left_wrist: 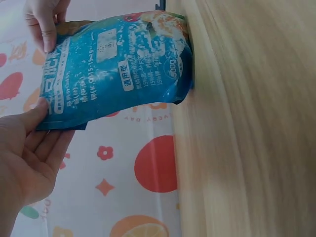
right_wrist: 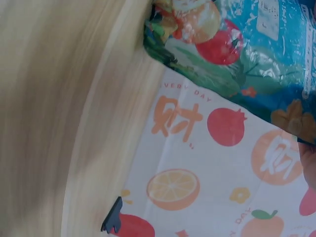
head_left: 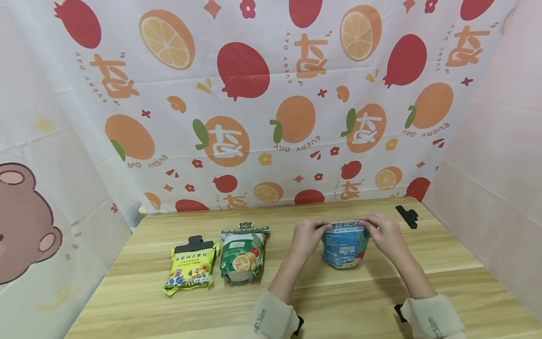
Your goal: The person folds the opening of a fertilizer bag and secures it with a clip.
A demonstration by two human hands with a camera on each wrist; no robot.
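A blue printed fertilizer bag (head_left: 345, 247) stands upright on the table, its bottom against the wood. My left hand (head_left: 306, 238) pinches the bag's top edge at the left corner, thumb on the printed face. At the right corner my right hand (head_left: 384, 234) pinches the same edge. In the left wrist view the bag (left_wrist: 116, 69) has a crinkled front, and its top edge is stretched between both hands. Only a bit of the right hand (right_wrist: 308, 165) shows in the right wrist view, beside the bag (right_wrist: 247, 54).
To the left lie a yellow bag (head_left: 192, 268) with a black clip (head_left: 195, 244) across its top and a green bag (head_left: 242, 254) with a dark clip (head_left: 245, 229). A loose black clip (head_left: 408, 216) lies at the table's far right. A fruit-print cloth (head_left: 271, 155) hangs behind.
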